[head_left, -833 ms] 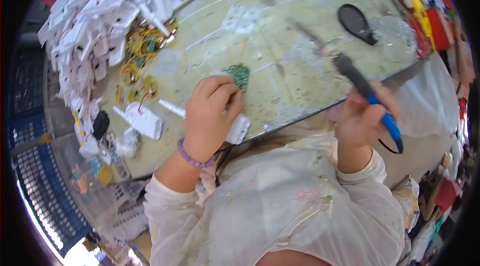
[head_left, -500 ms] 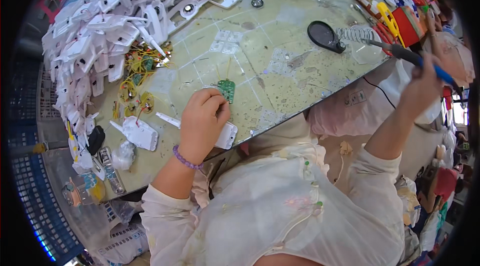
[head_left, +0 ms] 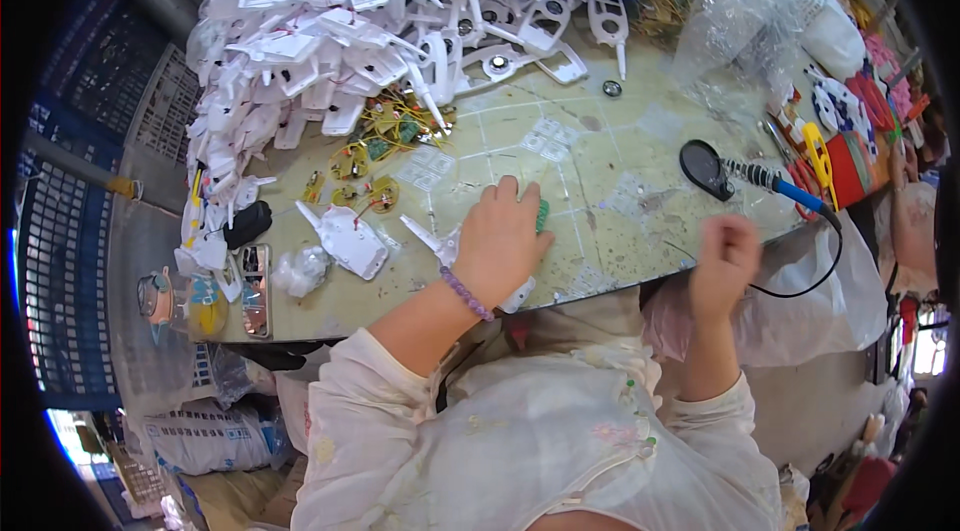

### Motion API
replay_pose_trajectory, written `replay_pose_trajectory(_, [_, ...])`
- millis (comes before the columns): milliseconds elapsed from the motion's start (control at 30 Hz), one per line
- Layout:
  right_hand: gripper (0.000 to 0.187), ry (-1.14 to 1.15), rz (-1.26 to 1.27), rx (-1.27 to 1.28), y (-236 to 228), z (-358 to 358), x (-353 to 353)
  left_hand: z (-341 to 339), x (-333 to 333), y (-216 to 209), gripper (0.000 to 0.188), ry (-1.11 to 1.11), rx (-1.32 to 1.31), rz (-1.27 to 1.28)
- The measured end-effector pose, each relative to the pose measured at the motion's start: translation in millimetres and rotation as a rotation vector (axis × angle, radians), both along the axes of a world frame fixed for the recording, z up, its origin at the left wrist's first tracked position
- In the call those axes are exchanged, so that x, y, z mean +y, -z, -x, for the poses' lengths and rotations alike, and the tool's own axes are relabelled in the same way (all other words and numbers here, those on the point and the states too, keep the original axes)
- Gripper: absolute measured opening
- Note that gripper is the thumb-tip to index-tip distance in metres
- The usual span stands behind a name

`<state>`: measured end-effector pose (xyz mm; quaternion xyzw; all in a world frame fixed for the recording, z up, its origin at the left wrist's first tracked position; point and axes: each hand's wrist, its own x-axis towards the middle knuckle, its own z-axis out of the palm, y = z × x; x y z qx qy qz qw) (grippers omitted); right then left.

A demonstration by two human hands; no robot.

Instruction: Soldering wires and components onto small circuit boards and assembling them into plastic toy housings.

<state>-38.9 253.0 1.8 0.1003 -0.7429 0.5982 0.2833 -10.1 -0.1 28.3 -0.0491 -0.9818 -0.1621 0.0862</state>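
- The green circuit board (head_left: 542, 216) lies near the front edge of the table (head_left: 400, 286), partly under your left hand (head_left: 500, 236); whether these fingers grip it, I cannot tell.
- Press gently, so that it does not slide against the white casing (head_left: 518, 295).
- Your right hand (head_left: 725, 259) is curled above the front edge, blurred; its hold is unclear.
- Avoid the blue-handled iron (head_left: 798, 195) near the right edge.
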Motion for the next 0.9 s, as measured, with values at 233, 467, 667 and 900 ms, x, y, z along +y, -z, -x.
replay_pose_trajectory(233, [0.018,-0.389,-0.721,-0.096,-43.2,112.4,-115.1,-8.2,-13.4,-8.0,0.043,-0.01,0.037,-0.215])
replay_pose_trajectory(467, [0.022,-0.484,-1.101,0.163,7.9,177.9,-209.5,-51.2,-35.3,-9.6,0.058,-0.033,0.148,-0.83])
replay_pose_trajectory(667, [0.012,-0.433,-1.345,0.146,-9.1,170.2,-199.5,-65.9,-42.1,12.3,0.05,-0.055,0.277,-1.212])
replay_pose_trajectory(900, [0.016,-0.742,-1.266,0.193,-50.0,88.4,-106.9,-70.2,-48.7,21.2,0.05,-0.085,0.292,-1.366])
